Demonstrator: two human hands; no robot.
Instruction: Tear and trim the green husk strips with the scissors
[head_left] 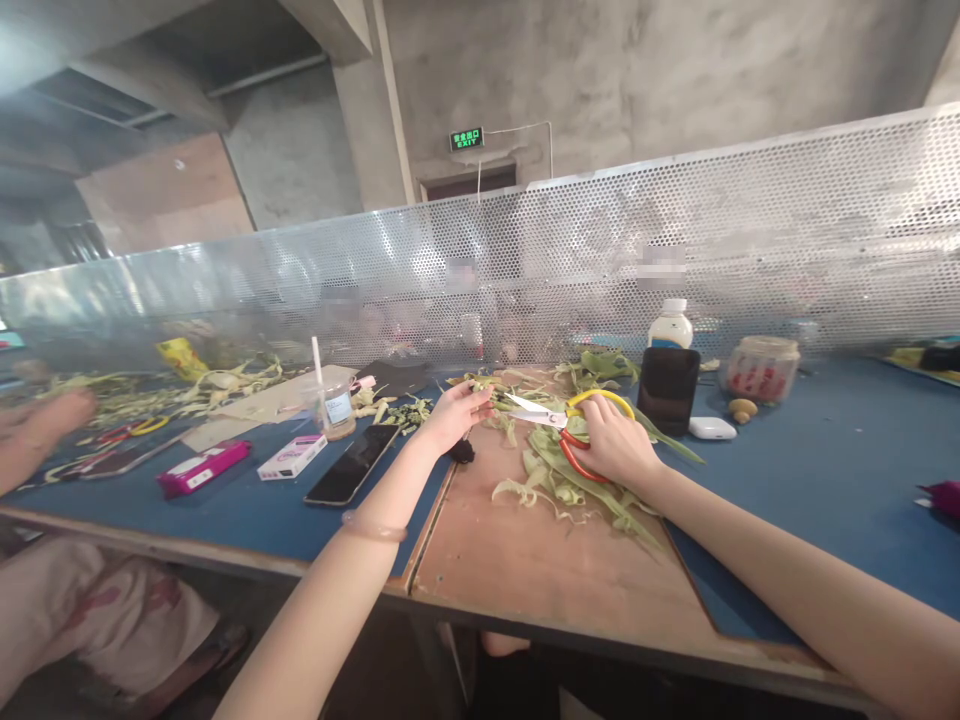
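My right hand [616,445] is closed around the handles of a pair of scissors [551,418], one loop yellow and the other red-orange. The blades are parted and point left toward my left hand [454,418]. That hand is closed in a pinch, with a small green plant piece [481,387] showing at its fingertips; most of the piece is hidden. Beneath the scissors, a loose heap of pale green leaves and strips [562,485] lies on the brown board [517,570]. More leaves [600,368] are piled behind the scissors.
Left of my hands are a phone [352,465], a cigarette-size box [292,457], a magenta packet [204,468] and a cup with a straw [337,408]. To the right stand a dark upright phone [669,390], a bottle [671,325], a white earbud case [712,428] and a jar [761,368]. Another person's hand [45,430] is far left.
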